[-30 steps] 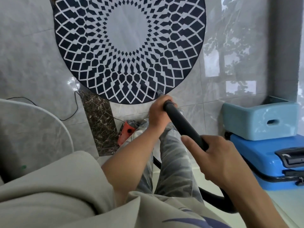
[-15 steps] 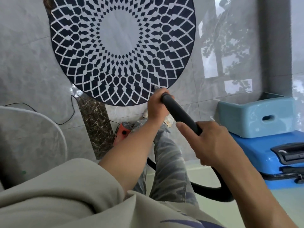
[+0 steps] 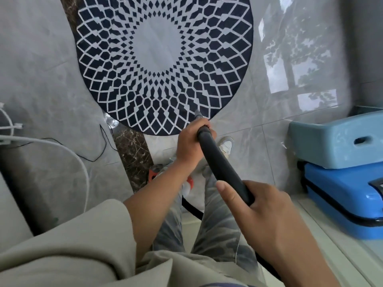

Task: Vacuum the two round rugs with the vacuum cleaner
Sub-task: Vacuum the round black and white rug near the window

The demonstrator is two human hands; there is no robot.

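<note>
Change: the rug [image 3: 157, 44] now fills more of the view than a second ago, and the nozzle [image 3: 198, 113] has crept onto its near rim.
Meaning: probably the opening strokes; the rug's middle and far side look unvisited, and no second rug shows.
Left hand [image 3: 191, 141]: clenched round the hose [image 3: 221, 164] just short of the rug's near edge.
Right hand [image 3: 267, 212]: wrapped round the hose farther back from the rug, thumb laid along it.
Rug: round, flat-piled, dark navy with a white diamond lattice and a plain pale centre.
Hose: matte black, smooth, tubular, with a grey tip.
Floor [image 3: 41, 79]: glossy grey marbled tile around the rug.
Blue machine [image 3: 342, 195]: shiny moulded plastic, right of the rug; likely the vacuum's body.
</note>
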